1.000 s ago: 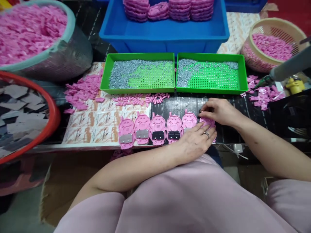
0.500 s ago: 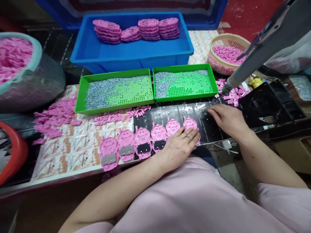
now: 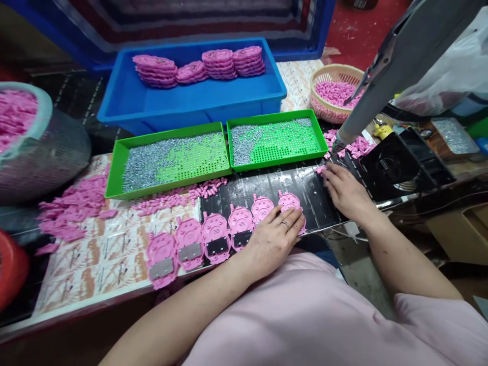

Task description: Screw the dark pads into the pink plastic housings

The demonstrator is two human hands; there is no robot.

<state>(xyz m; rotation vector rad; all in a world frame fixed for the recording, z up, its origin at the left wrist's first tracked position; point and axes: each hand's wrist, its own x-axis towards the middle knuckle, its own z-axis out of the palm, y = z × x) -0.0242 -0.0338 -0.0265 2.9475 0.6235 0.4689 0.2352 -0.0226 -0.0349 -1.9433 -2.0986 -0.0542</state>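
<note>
A row of pink plastic casings (image 3: 214, 229) lies along the table's front edge; several have grey or black cover plates on their lower halves. My left hand (image 3: 280, 234), with a ring on one finger, rests flat over the casing (image 3: 290, 201) at the row's right end and hides its lower part. To the right, my right hand (image 3: 346, 195) is closed at the fingertips on a small pink plastic part (image 3: 321, 169), just above the black table surface. Loose pink parts (image 3: 356, 147) lie beyond that hand.
Two green trays (image 3: 168, 189) (image 3: 282, 163) hold small metal screws. Behind them stands a blue bin (image 3: 190, 109) with stacked pink casings. A grey arm (image 3: 375, 84) slants down at the right, near a basket (image 3: 335, 114) of pink pieces. More pink pieces (image 3: 76, 203) lie at left.
The view has shifted, so the table sits lower in it. My right hand has moved to the small pink part and now grips it. My left hand stays on the end casing.
</note>
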